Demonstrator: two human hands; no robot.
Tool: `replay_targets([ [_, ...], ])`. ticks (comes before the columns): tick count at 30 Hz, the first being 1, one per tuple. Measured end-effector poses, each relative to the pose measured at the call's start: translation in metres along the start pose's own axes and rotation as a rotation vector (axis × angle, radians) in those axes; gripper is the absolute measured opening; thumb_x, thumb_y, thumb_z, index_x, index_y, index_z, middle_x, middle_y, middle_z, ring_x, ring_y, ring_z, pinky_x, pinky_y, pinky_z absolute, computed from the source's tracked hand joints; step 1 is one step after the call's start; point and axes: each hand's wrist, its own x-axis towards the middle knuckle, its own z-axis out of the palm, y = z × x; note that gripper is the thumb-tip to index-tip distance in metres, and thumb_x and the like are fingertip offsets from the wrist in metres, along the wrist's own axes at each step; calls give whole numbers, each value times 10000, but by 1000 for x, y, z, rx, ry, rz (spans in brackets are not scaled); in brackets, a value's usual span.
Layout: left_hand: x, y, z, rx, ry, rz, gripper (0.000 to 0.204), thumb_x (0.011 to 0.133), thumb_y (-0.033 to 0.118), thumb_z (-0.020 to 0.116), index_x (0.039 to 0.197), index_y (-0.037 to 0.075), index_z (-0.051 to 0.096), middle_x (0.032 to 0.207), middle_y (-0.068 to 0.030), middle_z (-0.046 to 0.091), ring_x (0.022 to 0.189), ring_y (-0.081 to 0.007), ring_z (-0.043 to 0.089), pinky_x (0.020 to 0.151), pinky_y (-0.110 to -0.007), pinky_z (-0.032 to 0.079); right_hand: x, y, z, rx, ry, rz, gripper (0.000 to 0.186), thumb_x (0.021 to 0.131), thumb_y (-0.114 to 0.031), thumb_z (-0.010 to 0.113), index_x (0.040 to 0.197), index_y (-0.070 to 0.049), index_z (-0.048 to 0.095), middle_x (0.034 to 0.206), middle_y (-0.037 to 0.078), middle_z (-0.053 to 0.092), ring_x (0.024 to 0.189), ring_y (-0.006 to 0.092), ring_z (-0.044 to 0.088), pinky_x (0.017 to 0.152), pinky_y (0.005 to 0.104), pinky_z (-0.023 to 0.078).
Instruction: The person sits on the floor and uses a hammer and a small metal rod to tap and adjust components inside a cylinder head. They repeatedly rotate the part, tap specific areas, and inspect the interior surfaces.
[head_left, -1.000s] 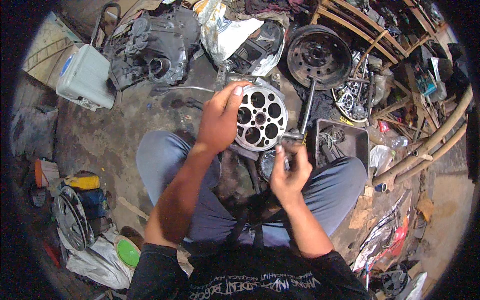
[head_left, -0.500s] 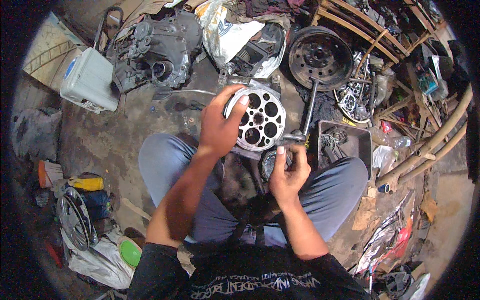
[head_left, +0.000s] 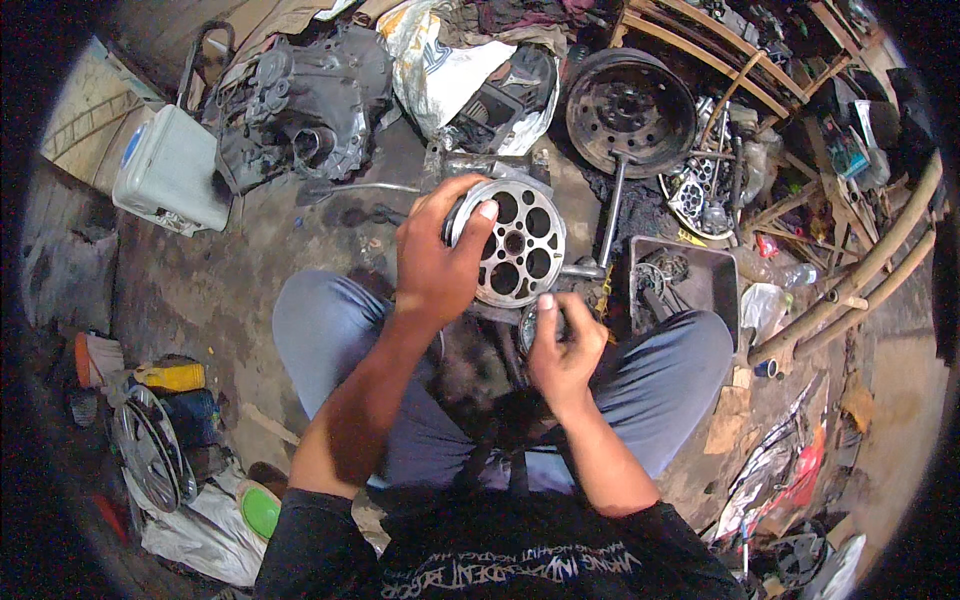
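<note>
A round silver metal part [head_left: 513, 258] with a ring of large holes and a small centre hole stands between my knees, its pierced face turned up. My left hand [head_left: 437, 255] wraps its left side, thumb over the rim and fingers around the far edge. Just off the lower right rim is my right hand [head_left: 568, 352], fingers curled and thumb raised close to the metal. Whatever those fingers pinch is hidden. Below the part, another round metal piece [head_left: 528, 328] shows partly. Beyond the right hand lies a long-handled metal bar [head_left: 612, 215].
A grey tray [head_left: 705, 275] with metal parts sits by my right knee. Ahead are a black wheel rim [head_left: 630, 112], a white sack [head_left: 450, 75] and a large gear housing [head_left: 310, 95]. A grey box [head_left: 180, 170] stands left; bamboo poles [head_left: 850, 290] stand right.
The view has shifted slightly. My right hand has come away from the bar's end, its thumb now nearer the rim. My left hand keeps its hold on the round part.
</note>
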Motion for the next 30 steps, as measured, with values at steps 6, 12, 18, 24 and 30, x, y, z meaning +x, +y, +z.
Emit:
replay_targets([
  [6,-3,0,2,9,26,3,338,943,240,664,1192,13,692,1101,-203,724,1058,-351,674,959,-423,501,-5,-5,3,90,28,-90,114,928,-22,665,826,2,620,623,150,582,506,257,579,513,372,437],
  [12,-6,-6,4,3,67,20,342,943,231,671,1212,21,684,1122,-192,720,1069,-355,665,966,-429,496,-6,1,3,111,10,-153,133,938,-6,652,812,-1,609,643,153,572,505,209,547,516,353,433],
  [18,-8,-4,5,30,57,2,317,967,204,648,1221,15,671,1138,-159,717,1073,-294,656,964,-394,495,-2,-4,-2,64,18,23,104,904,11,676,816,12,621,661,166,600,555,308,631,543,367,468],
  [24,-10,4,5,113,39,60,302,988,192,623,1238,25,658,1138,-133,707,1053,-237,648,952,-364,496,6,1,-8,-7,2,206,100,875,20,703,803,17,633,685,190,612,571,324,637,552,379,473],
  [30,-10,7,4,129,20,51,290,1012,183,592,1251,27,644,1153,-122,695,1083,-184,635,965,-336,487,-6,-11,-3,158,-43,-176,108,850,57,709,800,11,625,666,153,608,561,310,619,533,380,457],
])
